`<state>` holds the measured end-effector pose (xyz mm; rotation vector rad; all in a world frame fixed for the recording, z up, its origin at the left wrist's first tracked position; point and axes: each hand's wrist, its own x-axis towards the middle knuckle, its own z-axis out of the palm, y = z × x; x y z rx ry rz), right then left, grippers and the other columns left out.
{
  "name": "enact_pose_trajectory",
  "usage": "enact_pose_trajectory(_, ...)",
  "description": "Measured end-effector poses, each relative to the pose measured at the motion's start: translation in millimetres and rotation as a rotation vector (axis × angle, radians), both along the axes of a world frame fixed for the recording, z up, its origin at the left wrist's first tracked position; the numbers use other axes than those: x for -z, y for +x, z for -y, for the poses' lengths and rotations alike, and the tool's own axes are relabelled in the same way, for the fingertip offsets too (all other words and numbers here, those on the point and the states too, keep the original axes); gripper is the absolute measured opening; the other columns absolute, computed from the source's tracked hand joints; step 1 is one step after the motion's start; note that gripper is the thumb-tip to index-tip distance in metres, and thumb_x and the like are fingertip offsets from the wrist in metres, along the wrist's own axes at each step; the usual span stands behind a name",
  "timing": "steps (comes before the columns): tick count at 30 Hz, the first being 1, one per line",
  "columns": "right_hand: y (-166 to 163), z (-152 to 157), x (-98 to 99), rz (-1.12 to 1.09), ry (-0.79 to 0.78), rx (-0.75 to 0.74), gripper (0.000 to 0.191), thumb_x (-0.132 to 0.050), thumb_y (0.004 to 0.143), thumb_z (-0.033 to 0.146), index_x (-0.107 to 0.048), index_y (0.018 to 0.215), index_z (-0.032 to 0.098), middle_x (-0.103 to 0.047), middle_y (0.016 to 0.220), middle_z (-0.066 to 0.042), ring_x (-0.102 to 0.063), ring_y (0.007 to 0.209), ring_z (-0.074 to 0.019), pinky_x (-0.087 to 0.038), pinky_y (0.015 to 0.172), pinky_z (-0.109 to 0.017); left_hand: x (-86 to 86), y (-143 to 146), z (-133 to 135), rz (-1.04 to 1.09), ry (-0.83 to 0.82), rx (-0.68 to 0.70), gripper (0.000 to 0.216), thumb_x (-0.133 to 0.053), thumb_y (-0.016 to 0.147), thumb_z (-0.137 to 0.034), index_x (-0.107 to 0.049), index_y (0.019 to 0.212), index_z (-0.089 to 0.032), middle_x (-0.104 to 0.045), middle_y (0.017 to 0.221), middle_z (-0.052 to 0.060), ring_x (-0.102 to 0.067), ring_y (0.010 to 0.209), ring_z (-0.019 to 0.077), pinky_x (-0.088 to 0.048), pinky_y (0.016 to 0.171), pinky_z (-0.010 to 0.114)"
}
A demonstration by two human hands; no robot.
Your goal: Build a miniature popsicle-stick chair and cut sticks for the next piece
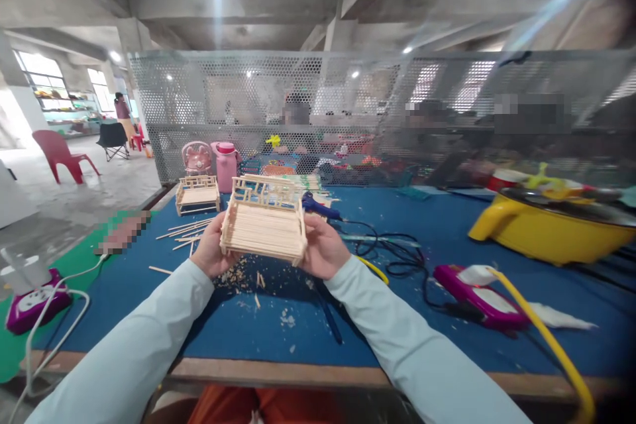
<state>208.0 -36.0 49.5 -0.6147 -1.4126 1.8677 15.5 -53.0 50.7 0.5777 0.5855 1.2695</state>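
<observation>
A: Gripping the stick bench (263,225) at both ends, lifted just above the blue mat (397,318), near centre.

B: Curled tight round its left end with the left hand (211,248), fingers closed on the right end with the right hand (322,248).

A: Spotting loose sticks (181,232) just left, a second bench (197,194) farther back.

The person wears a pale blue-grey long-sleeved top of smooth, plain cloth. Its 2 sleeves, left sleeve (134,344) and right sleeve (412,344), reach the wrists and end in simple close cuffs. The left hand (211,250) and right hand (324,248) are bare. At the bottom edge, orange clothing (258,407) shows over the lap.
</observation>
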Motion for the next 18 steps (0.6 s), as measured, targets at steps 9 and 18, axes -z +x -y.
enact_pose_trajectory(9, 5, 4, 2.8, -0.199, -0.19, -0.076, 0.051, -0.019, 0.088, 0.046, -0.06, 0.094, 0.016, -0.07, 0.081, -0.008, -0.066, 0.077, -0.0179, -0.048, 0.08, -0.039, -1.7, -3, 1, 0.215, 0.04, 0.029, 0.036, -0.035, 0.088, -0.026, -0.058, 0.111, -0.012, -0.07, 0.071, 0.005, -0.065, 0.056, 0.014, -0.053, 0.048, 0.02)
enact_pose_trajectory(18, -17, 11, 2.9, -0.363, -0.313, 0.053, 0.039, -0.028, 0.09, 0.039, -0.061, 0.091, 0.019, -0.07, 0.069, 0.0, -0.066, 0.062, -0.0122, -0.051, 0.056, -0.024, -3.4, 0, 8, 0.278, 0.052, 0.028, 0.045, -0.037, 0.085, -0.049, -0.062, 0.097, -0.014, -0.07, 0.072, 0.006, -0.067, 0.068, 0.0179, -0.056, 0.062, 0.029)
